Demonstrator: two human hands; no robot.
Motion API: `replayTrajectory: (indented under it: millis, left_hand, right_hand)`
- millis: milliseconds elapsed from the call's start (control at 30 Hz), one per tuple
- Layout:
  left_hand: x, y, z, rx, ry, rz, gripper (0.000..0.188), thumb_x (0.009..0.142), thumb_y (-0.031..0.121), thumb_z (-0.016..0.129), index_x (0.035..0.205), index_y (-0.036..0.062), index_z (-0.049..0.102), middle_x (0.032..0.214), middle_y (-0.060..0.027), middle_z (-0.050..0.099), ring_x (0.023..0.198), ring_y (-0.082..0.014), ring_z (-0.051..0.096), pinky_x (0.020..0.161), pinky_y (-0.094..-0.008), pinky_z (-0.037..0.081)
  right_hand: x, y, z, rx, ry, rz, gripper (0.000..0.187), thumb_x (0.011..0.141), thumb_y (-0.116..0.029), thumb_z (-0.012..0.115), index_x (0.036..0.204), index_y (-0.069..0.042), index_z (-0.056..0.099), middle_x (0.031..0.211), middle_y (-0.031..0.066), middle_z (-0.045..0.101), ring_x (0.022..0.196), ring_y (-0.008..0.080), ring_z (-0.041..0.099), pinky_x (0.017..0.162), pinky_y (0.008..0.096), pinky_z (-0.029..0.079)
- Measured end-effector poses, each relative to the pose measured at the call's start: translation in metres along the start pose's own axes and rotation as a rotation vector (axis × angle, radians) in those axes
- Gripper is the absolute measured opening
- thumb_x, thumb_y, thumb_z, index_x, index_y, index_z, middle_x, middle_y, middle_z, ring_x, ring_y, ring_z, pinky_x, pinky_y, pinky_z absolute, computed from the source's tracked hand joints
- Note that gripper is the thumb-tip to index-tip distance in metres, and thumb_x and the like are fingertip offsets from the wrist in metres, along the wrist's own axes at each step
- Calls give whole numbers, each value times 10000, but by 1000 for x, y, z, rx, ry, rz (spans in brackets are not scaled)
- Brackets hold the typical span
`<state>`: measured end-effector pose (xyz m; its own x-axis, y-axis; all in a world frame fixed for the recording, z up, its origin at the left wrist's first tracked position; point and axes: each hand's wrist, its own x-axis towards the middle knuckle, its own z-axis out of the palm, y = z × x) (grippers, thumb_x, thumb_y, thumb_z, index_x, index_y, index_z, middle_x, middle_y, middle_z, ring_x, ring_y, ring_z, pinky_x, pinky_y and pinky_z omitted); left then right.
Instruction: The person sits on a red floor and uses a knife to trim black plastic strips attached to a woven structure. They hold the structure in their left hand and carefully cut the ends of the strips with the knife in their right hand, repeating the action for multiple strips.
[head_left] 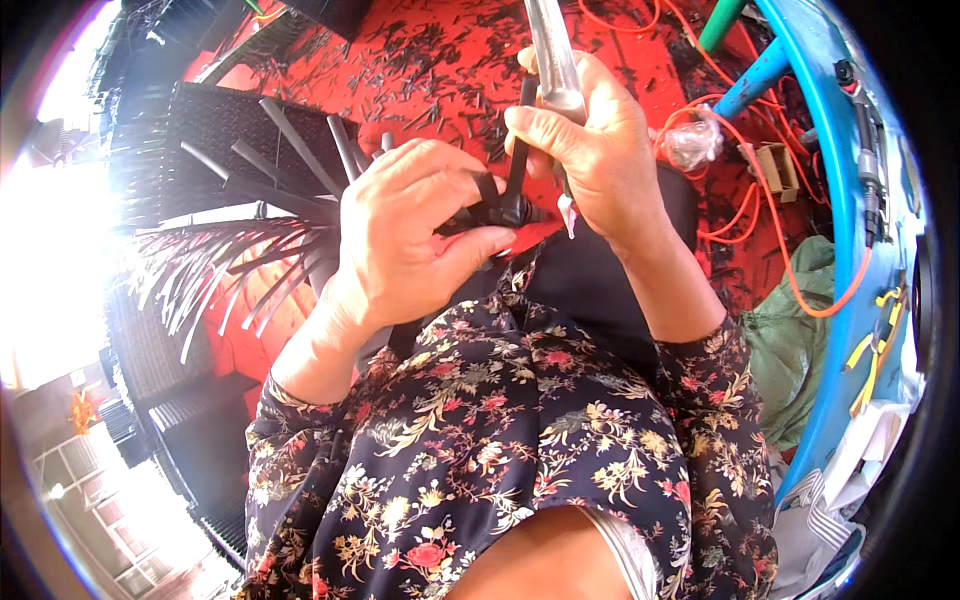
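Note:
My left hand (400,225) is closed, thumb and fingers pinching a black rubber-like piece (505,208) with a narrow upright strip. From behind this hand, thin black strips (215,255) fan out to the left, with several thicker grey-black rods (300,140) above them; whether they join the held piece is hidden. My right hand (610,150) is wrapped round a shiny metal tool (555,60) that points away from me; its far end leaves the picture, so its kind is unclear. The right thumb lies close beside the black strip. A small white scrap (568,215) hangs below the right hand.
Black offcuts litter the red floor (430,60). Dark ribbed stacks (230,130) stand at the left. On the right are a blue table edge (845,150), an orange hose (770,200), a clear plastic bag (692,143), a small cardboard box (776,172) and a green sack (790,350).

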<state>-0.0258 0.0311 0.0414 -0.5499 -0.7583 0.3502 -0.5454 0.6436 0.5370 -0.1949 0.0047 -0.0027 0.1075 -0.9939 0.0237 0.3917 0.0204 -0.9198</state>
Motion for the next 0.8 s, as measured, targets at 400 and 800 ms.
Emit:
replayTrajectory:
  millis: [400, 800]
  left_hand:
    - [-29, 22, -21, -46, 22, -31, 324, 533, 118, 790, 796, 12, 631, 790, -96, 628, 638, -230, 597, 562, -309, 451]
    - [-37, 30, -28, -30, 13, 7, 310, 587, 170, 784, 806, 3, 640, 774, -93, 631, 628, -220, 599, 537, -308, 448]
  right_hand:
    - [-32, 4, 22, 167, -98, 367, 293, 781, -44, 645, 1026, 24, 500, 701, 21, 530, 540, 62, 491, 471, 217, 394]
    - [-40, 5, 26, 103, -185, 400, 300, 765, -32, 638, 1037, 4, 516, 734, -17, 459, 635, 47, 425, 570, 222, 381]
